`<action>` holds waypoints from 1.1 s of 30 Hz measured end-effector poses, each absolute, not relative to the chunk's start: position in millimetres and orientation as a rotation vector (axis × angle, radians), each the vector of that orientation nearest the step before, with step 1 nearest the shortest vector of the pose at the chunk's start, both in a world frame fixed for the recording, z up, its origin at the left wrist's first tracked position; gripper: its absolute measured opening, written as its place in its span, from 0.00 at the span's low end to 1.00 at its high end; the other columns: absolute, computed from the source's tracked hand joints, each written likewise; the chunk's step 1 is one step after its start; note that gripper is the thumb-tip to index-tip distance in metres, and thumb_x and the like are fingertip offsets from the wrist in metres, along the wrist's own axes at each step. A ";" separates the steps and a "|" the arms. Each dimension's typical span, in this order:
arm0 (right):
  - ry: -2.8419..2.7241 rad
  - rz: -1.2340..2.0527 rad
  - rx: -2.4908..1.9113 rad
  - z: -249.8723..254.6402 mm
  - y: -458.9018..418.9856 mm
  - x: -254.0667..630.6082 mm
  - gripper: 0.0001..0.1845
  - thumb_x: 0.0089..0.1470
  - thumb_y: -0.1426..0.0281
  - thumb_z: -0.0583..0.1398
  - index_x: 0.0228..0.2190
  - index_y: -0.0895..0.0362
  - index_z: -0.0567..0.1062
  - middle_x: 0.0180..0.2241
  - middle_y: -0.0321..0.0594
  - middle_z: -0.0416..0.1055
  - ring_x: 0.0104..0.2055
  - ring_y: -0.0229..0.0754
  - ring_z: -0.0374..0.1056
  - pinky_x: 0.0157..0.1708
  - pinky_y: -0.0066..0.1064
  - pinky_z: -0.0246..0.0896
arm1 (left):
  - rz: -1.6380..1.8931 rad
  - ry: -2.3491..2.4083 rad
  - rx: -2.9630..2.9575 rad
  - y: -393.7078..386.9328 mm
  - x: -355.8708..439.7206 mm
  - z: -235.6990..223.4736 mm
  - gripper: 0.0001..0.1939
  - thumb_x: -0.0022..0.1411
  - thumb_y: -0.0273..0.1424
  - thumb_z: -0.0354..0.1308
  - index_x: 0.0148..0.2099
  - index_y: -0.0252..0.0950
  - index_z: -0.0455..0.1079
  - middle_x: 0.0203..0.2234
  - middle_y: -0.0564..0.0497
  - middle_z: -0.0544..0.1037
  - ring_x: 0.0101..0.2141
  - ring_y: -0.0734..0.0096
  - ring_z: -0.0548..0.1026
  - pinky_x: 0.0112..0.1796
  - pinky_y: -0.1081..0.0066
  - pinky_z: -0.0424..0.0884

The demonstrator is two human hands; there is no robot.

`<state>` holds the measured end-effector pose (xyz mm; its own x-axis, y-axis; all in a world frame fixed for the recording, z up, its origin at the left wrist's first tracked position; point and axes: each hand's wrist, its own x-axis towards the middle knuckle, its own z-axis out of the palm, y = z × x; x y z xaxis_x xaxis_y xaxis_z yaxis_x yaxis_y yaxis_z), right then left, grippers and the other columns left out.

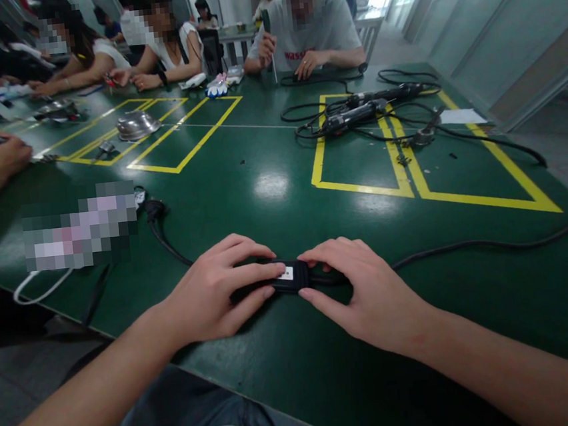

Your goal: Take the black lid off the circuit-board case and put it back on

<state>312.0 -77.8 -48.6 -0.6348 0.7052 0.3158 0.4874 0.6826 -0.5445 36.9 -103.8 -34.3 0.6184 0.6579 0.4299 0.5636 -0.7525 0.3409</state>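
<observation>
A small black in-line cord box with a white label lies on the green table in front of me. My left hand grips its left part, the index finger resting by the label. At the right end, my right hand pinches the box between thumb and fingers. A black cord runs from under my right hand toward the table's right edge. Another stretch of cord leaves past my left hand, up to a black plug. My fingers hide part of the box.
A blurred pinkish object with a white cable lies at left. Black electric screwdrivers with tangled cords rest inside yellow tape outlines at right. A metal bowl stands farther back. Across the table a person holds a screwdriver; other people sit at left.
</observation>
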 end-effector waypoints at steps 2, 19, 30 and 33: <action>-2.375 0.545 -0.907 -51.8 -76.7 312.2 0.14 0.61 0.74 0.69 0.48 0.53 0.78 0.44 0.42 0.83 0.44 0.50 0.77 0.43 0.43 0.68 | 0.815 1.002 2.677 -103.4 37.2 -35.0 0.15 0.75 0.28 0.61 0.60 0.40 0.80 0.50 0.41 0.85 0.47 0.58 0.82 0.49 0.59 0.81; -2.261 0.593 -1.016 -57.3 -80.2 311.0 0.25 0.59 0.70 0.70 0.54 0.53 0.70 0.44 0.43 0.80 0.43 0.51 0.76 0.45 0.46 0.70 | 0.958 1.079 2.630 -105.1 39.1 -37.2 0.10 0.75 0.27 0.60 0.55 0.37 0.74 0.49 0.41 0.84 0.48 0.59 0.82 0.51 0.59 0.79; -2.387 0.498 -0.867 -52.7 -75.8 310.4 0.07 0.64 0.77 0.63 0.41 0.53 0.76 0.37 0.41 0.80 0.39 0.48 0.75 0.40 0.40 0.67 | 0.898 1.691 2.351 -94.6 35.0 -44.5 0.05 0.73 0.32 0.59 0.47 0.38 0.76 0.54 0.41 0.84 0.54 0.51 0.81 0.56 0.48 0.78; -2.391 0.491 -0.841 -54.8 -74.7 310.9 0.07 0.65 0.78 0.63 0.40 0.54 0.77 0.36 0.41 0.81 0.39 0.48 0.76 0.39 0.40 0.69 | 1.000 1.546 2.507 -101.0 35.9 -41.0 0.06 0.73 0.30 0.58 0.42 0.38 0.76 0.48 0.42 0.83 0.49 0.56 0.80 0.51 0.56 0.77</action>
<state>310.9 -74.7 -54.8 -0.6510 0.6587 0.3773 0.4564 0.7368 -0.4988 35.9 -101.0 -41.0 0.2993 0.8111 0.5025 0.7909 -0.5055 0.3448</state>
